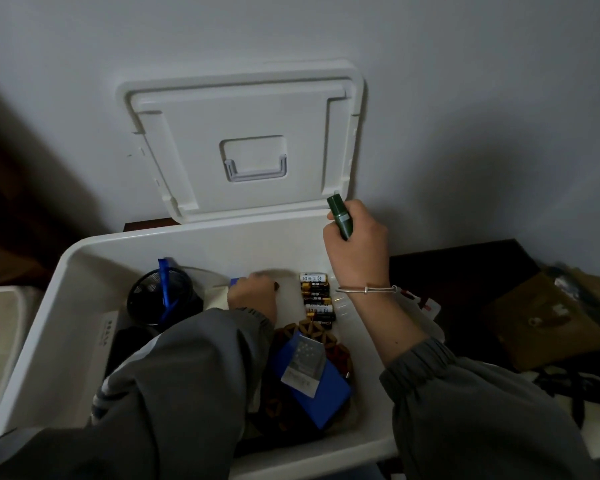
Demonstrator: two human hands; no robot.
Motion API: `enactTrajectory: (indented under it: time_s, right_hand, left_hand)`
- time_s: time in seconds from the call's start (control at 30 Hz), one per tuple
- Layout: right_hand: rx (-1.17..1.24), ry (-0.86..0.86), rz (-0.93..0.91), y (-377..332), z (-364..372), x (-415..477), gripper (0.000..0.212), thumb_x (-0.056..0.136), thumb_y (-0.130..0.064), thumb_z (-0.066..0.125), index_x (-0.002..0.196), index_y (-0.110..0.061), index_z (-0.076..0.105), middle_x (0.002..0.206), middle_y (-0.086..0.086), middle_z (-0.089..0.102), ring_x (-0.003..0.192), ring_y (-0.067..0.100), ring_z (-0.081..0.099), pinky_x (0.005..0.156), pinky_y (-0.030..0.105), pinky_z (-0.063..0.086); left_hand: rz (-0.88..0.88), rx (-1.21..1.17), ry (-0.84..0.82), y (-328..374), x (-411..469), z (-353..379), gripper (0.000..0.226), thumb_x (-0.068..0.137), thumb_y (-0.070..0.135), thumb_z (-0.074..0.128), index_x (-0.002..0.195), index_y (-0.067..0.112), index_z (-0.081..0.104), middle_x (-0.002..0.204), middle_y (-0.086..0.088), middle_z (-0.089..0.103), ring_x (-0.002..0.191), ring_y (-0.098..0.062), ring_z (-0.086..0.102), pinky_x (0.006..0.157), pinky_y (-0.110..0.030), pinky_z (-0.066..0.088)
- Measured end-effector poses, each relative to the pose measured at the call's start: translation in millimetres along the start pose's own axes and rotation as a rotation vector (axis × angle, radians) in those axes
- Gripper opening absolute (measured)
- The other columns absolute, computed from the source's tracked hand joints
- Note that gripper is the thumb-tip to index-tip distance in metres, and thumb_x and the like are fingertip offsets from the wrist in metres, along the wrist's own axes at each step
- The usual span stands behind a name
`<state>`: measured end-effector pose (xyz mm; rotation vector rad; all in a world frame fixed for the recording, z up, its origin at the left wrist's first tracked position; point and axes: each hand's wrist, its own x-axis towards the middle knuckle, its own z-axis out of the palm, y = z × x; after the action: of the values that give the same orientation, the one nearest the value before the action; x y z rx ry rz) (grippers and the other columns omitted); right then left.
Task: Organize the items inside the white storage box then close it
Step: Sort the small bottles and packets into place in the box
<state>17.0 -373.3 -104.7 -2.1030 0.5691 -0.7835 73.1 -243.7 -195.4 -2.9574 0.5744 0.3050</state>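
The white storage box is open, and its lid leans on the wall behind. Inside are a black mesh cup at the left, a row of batteries and a blue box in front. The right hand holds a dark green tube above the back corner.

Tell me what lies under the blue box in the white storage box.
A brown mat of wooden triangles lies under the blue box, showing past its far and right edges. The mat's middle, and anything else beneath, is covered.
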Motion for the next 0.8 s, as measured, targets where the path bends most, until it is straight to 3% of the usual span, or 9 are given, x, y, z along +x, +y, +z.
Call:
enactTrajectory:
  time_s: [0.07,0.17,0.3,0.43,0.57,0.8]
  right_hand:
    - [-0.005,0.013,-0.005,0,0,0,0.004,0.083,-0.006,0.055,0.086,-0.005,0.057,0.064,0.01,0.053,0.054,0.019,0.047,0.052,0.032,0.042]
    - [-0.016,0.015,-0.008,0,1,0,0.006,0.083,-0.007,0.055,0.088,-0.006,0.058,0.065,0.007,0.054,0.054,0.018,0.047,0.051,0.029,0.042]
    - [-0.009,0.014,-0.006,0,1,1,0.006,0.082,-0.006,0.055,0.087,-0.006,0.058,0.066,0.008,0.055,0.055,0.018,0.048,0.05,0.023,0.039]
    - [0.002,0.019,-0.012,0,1,0,0.006,0.081,-0.005,0.054,0.087,-0.006,0.058,0.065,0.006,0.053,0.055,0.016,0.046,0.05,0.02,0.036]
    - [-0.011,0.011,-0.01,2,1,0,0.005,0.082,-0.006,0.054,0.086,-0.007,0.057,0.064,0.003,0.051,0.053,0.012,0.043,0.047,0.015,0.033]
    - [-0.048,0.025,0.003,1,1,1,0.007,0.082,-0.008,0.055,0.087,-0.006,0.058,0.069,0.01,0.058,0.059,0.022,0.052,0.053,0.028,0.041]
  left_hand:
    - [0.079,-0.159,-0.008,0,7,2,0.022,0.094,0.019,0.047,0.11,0.011,0.059,0.115,-0.008,0.058,0.104,-0.025,0.059,0.084,-0.033,0.048]
    - [0.242,-0.352,-0.062,9,6,-13,0.022,0.093,0.02,0.051,0.112,0.015,0.061,0.113,-0.006,0.057,0.104,-0.022,0.057,0.089,-0.032,0.047]
    - [0.422,-0.309,-0.106,28,7,-18,0.023,0.092,0.019,0.054,0.112,0.013,0.063,0.115,-0.006,0.058,0.106,-0.021,0.055,0.093,-0.03,0.045]
    - [0.405,-0.295,-0.119,40,9,-13,0.029,0.094,0.012,0.045,0.118,0.007,0.061,0.121,-0.013,0.056,0.113,-0.027,0.054,0.097,-0.031,0.043]
    - [0.383,-0.41,-0.08,31,4,-10,0.025,0.089,0.01,0.053,0.112,0.006,0.061,0.119,-0.013,0.055,0.109,-0.025,0.053,0.093,-0.028,0.041]
    - [0.332,-0.513,-0.201,-5,-20,-34,0.029,0.085,0.028,0.065,0.111,0.017,0.06,0.115,-0.001,0.06,0.102,-0.015,0.057,0.085,-0.025,0.046]
